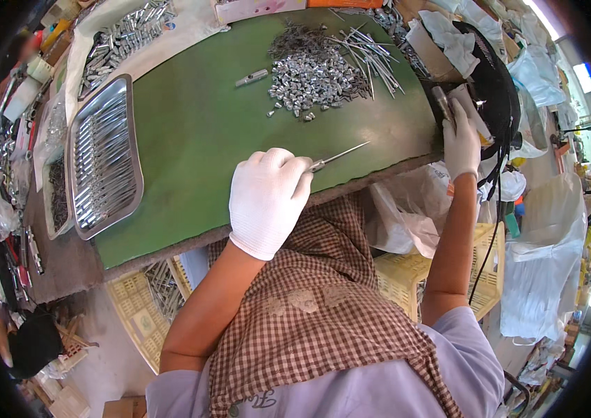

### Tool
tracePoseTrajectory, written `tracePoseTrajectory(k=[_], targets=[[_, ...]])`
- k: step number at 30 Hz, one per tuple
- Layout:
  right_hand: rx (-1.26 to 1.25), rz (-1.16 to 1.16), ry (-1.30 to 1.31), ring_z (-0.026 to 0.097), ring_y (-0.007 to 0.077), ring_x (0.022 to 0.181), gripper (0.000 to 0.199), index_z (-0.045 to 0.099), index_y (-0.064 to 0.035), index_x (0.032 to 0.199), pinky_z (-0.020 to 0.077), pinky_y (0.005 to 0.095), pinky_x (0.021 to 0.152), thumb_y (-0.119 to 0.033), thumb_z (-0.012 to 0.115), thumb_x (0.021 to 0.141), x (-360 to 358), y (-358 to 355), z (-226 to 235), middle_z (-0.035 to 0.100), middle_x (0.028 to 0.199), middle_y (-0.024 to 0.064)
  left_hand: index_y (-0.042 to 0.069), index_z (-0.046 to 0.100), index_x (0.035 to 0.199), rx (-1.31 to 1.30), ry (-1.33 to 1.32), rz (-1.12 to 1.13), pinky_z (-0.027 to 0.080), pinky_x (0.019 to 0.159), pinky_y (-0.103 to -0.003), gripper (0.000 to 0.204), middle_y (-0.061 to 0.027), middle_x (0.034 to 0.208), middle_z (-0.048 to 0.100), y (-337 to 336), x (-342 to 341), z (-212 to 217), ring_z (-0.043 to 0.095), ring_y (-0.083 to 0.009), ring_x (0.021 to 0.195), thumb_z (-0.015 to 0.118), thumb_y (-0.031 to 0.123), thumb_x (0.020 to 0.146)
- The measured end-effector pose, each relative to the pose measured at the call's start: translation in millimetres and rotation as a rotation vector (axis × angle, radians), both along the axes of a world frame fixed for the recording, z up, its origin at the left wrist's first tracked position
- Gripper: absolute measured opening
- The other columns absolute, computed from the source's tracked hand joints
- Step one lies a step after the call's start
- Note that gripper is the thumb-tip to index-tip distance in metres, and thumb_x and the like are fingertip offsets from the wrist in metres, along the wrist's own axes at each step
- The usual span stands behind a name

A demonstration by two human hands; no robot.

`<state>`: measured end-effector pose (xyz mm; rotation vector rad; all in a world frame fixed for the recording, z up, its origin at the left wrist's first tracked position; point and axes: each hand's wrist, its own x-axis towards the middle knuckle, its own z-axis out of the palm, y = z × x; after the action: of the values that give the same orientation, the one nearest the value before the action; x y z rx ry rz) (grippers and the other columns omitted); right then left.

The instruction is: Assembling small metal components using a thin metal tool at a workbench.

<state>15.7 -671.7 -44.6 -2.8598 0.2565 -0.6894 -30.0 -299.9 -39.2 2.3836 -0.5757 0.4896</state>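
Observation:
My left hand [271, 198], in a white glove, is closed around the silver end of a thin pointed metal rod [341, 153]. The rod sticks out to the right above the front edge of the green work mat [191, 153]. At the right end of the bench, my gloved right hand [461, 143] has its fingers on a grey metal cylinder [442, 103] beside a black device [494, 97]. Part of that grip is hidden. Beyond my hands lies a heap of small silver cone-shaped pieces [313, 80]. A lone silver tube [251, 78] sits left of the heap.
A metal tray [135, 167] at left holds rows of rods with silver handles. Behind it, a paper-lined box [80, 42] contains silver tubes. Loose long rods [375, 63] lie right of the heap. Yellow crates [132, 306] stand below the bench; black cables [497, 202] hang at right.

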Motion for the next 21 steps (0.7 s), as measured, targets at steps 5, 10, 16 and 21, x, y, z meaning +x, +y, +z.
tracePoseTrajectory(k=[5,10,16,21], targets=[[0.222,0.336,-0.045,0.063,0.0409,0.110,0.056,0.050,-0.0098,0.146,0.0524,0.0368,0.093,-0.013,0.063,0.091,-70,125,28,0.062,0.125,0.0266,0.009,0.072,0.088,-0.006,0.003,-0.009,0.048,0.070,-0.043,0.011,-0.0074,0.084,0.064,0,-1,0,0.062,-0.0304,0.078,0.074,0.008,0.077],[0.086,0.533,0.340,0.068,0.0336,0.066,0.073,0.047,-0.0209,0.150,0.0550,0.0431,0.061,-0.021,0.074,0.082,-94,167,37,0.065,0.073,0.0118,0.009,0.071,0.088,-0.020,0.009,-0.009,0.047,0.070,-0.043,0.011,-0.0080,0.085,0.064,3,-1,-1,0.061,-0.0314,0.078,0.074,0.008,0.077],[0.266,0.424,0.398,0.070,0.0337,0.094,0.073,0.048,-0.0158,0.149,0.0560,0.0388,0.078,-0.015,0.076,0.082,-93,168,29,0.068,0.111,0.0187,0.008,0.071,0.087,-0.012,-0.009,-0.006,0.047,0.070,-0.043,0.011,-0.0084,0.084,0.064,1,-1,0,0.061,-0.0316,0.078,0.074,0.009,0.077],[0.268,0.221,-0.047,0.071,0.0370,0.091,0.064,0.047,-0.0158,0.149,0.0554,0.0410,0.083,-0.024,0.070,0.090,-63,117,31,0.068,0.122,0.0185,0.010,0.071,0.086,0.006,0.024,0.003,0.047,0.071,-0.043,0.011,-0.0077,0.084,0.065,1,-1,5,0.062,-0.0306,0.079,0.075,0.008,0.076]])
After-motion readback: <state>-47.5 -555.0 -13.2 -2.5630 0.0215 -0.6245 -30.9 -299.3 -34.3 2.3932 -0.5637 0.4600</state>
